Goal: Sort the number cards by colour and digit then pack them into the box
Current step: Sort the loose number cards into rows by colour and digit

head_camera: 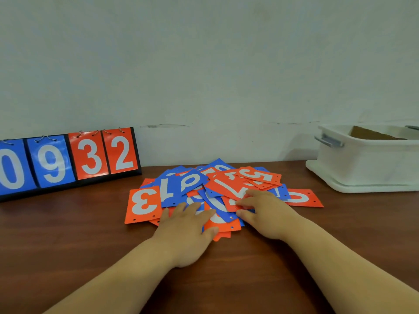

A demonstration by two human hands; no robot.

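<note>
A loose heap of orange and blue number cards (226, 184) lies on the brown table, digits facing many ways. An orange 3 card (143, 204) sticks out at the heap's left and an orange 0 card (305, 198) at its right. My left hand (188, 225) rests flat on the near left of the heap, fingers spread over the cards. My right hand (264, 211) lies on the near right, fingers slightly bent, fingertips touching an orange card. The white box (367, 164) stands at the far right, apart from the heap.
A flip scoreboard (68, 159) reading 0 9 3 2 stands against the wall at the back left. The white box holds a brown cardboard piece (371, 133) and has a grey handle (328, 140). Bare brown table (68, 234) shows near the front.
</note>
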